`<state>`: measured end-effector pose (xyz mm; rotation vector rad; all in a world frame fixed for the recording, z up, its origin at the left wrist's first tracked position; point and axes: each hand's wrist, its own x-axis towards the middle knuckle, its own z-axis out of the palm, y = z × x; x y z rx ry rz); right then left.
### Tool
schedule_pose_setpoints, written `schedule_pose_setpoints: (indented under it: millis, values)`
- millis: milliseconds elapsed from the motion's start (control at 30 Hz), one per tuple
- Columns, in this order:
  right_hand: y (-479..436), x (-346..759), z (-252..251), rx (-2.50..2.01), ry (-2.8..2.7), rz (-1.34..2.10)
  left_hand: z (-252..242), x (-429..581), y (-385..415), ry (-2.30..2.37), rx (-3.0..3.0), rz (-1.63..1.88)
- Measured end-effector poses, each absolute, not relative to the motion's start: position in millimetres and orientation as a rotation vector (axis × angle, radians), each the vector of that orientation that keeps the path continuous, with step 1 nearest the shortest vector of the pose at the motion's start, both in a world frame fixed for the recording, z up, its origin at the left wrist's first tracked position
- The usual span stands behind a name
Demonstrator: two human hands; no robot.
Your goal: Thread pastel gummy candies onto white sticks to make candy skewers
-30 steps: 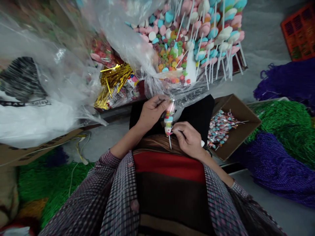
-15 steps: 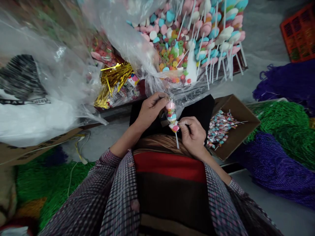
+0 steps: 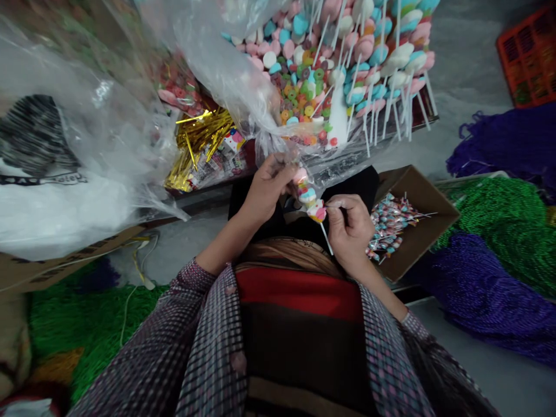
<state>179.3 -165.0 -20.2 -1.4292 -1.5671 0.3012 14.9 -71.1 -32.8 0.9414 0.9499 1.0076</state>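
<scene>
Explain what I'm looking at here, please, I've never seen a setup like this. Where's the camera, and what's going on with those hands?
There's no machine here: these are a person's two bare hands, seen from a camera worn on their head, looking forward and down. The left hand grips the top of a candy stick in clear wrapping; the right hand pinches near its lower end, though exactly what is too small to tell. On the work surface ahead are gold strips, ring-shaped sweets, rounded pastel sweets and more sweets on white sticks. To the person's right, a cardboard box holds many small sticks of candy.
</scene>
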Motion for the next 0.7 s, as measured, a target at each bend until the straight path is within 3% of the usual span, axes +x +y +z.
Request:
schedule_pose_setpoints:
  millis: [100, 367, 600, 700]
  values:
    - [-153, 181, -20, -1.43, -1.442, 0.339, -22, 16, -72, 0.925, 0.81, 1.015]
    - [-124, 177, -12, -1.225, -1.665, 0.011, -4, 22, -104, 0.707, 0.785, 0.739]
    - [-139, 171, -9, -1.155, -1.806, 0.243, -5, 11, -96, 0.71, 0.938, 0.537]
    - [-142, 167, -7, -1.139, -1.847, 0.297, -11, 9, -98, 0.876, 1.167, 0.606]
